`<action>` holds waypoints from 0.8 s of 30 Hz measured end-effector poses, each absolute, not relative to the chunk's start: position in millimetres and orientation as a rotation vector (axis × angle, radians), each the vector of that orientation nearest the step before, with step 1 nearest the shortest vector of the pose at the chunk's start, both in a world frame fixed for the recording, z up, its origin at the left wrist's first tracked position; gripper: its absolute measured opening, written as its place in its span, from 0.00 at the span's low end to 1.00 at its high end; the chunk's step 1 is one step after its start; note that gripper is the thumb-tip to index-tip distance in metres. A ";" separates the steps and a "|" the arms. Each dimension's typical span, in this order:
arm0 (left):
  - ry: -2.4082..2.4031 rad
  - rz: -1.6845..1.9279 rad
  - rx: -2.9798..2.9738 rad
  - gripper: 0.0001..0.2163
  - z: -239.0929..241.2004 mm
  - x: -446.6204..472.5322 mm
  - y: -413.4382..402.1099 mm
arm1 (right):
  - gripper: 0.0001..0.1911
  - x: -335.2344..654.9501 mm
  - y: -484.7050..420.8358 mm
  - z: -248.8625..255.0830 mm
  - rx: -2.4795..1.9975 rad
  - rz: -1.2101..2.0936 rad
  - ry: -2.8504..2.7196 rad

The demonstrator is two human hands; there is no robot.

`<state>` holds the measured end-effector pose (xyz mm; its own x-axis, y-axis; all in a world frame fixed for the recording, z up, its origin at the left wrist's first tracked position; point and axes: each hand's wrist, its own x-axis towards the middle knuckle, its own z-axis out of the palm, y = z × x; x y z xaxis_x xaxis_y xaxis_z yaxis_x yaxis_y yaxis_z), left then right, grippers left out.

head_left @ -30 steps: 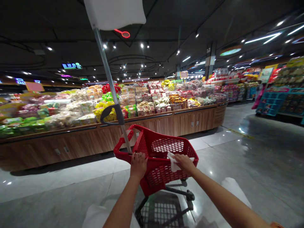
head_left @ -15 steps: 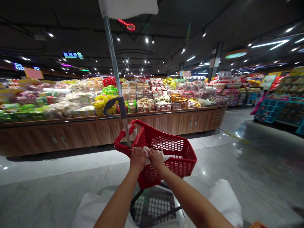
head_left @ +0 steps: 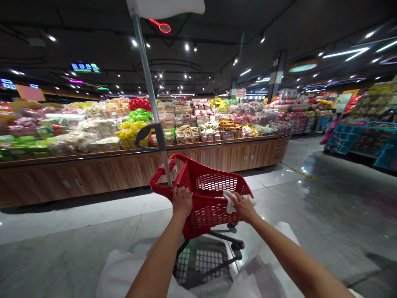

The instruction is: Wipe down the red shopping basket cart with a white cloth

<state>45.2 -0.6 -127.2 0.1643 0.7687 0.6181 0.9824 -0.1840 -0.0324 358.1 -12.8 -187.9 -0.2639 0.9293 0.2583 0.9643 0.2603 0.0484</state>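
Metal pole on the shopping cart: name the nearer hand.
Left. The left hand is on the near rim of the red shopping cart, beside the foot of the metal pole; the right hand is farther along, holding a white cloth.

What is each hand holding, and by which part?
Left hand: red cart, by its near rim beside the metal pole. Right hand: white cloth, apparently by its middle, against that rim.

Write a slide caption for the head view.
Left hand on the rim of a red shopping cart, right hand holding a white cloth against it, before a wooden display of packaged goods.
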 end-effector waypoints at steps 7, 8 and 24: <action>-1.663 -0.651 -2.000 0.13 -127.1 51.3 10.5 | 0.33 231.7 9.6 -140.7 -1.482 -0.084 -2.455; -1.649 -0.660 -2.011 0.13 -128.0 49.2 10.3 | 0.30 211.1 10.2 -136.1 -1.475 -0.078 -2.428; -1.550 -0.641 -2.105 0.09 -121.0 22.6 11.0 | 0.20 333.2 -8.5 -175.7 -1.798 -0.193 -2.370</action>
<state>22.6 11.0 -121.0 0.2618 0.7524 0.6044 0.9596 -0.2700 -0.0796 333.2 -8.5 -175.7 -0.2642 0.9426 0.2044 0.9632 0.2687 0.0058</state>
